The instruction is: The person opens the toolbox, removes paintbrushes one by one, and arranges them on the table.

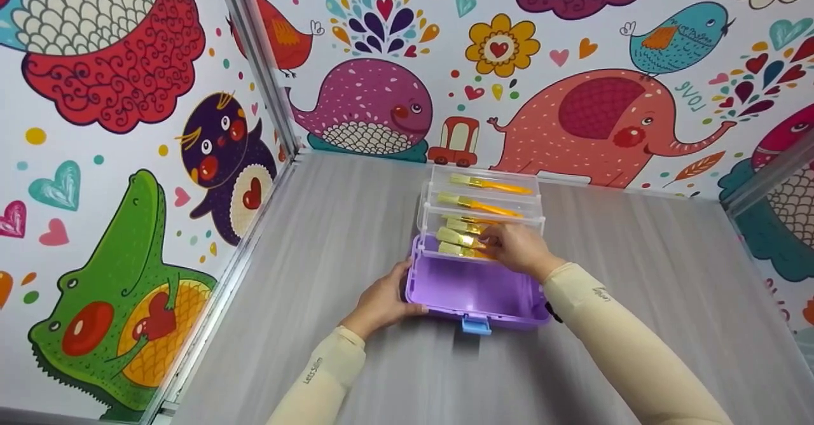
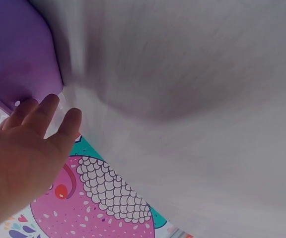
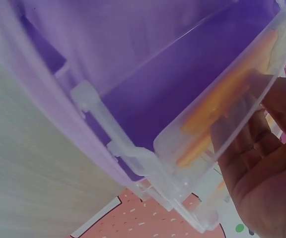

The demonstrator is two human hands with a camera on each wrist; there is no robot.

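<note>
Head view shows a purple plastic box [image 1: 477, 285], smooth and rectangular with rounded corners, standing open on the grey, streaked table [image 1: 318, 234], near five o'clock from the middle. At its six o'clock hangs a light-blue latch [image 1: 476, 324]; toward twelve o'clock rise stepped clear trays [image 1: 537, 189] of thin, shiny plastic. One paintbrush [image 1: 489, 184] lies in the highest tray, another brush [image 1: 477, 205] in the next, and more are in the lowest; each has flat, pale bristles, and the orange handles look smooth. The right hand [image 1: 518, 247], at one o'clock of the box, has curled fingers and pinches the held brush [image 1: 456, 238] above the lowest tray, its bristles directed to nine o'clock. The left hand [image 1: 381, 298] is at nine o'clock, rather widely open; its nearly straight fingers touch the outer wall, and the thumb lies by the front corner, at eight o'clock. From the right wrist, a milky, jointed link [image 3: 115, 119] is seen along the box's edge, and the fingers show partly through the clear tray. Both forearms wear cream sleeves [image 1: 629, 336] of smooth cloth.
</note>
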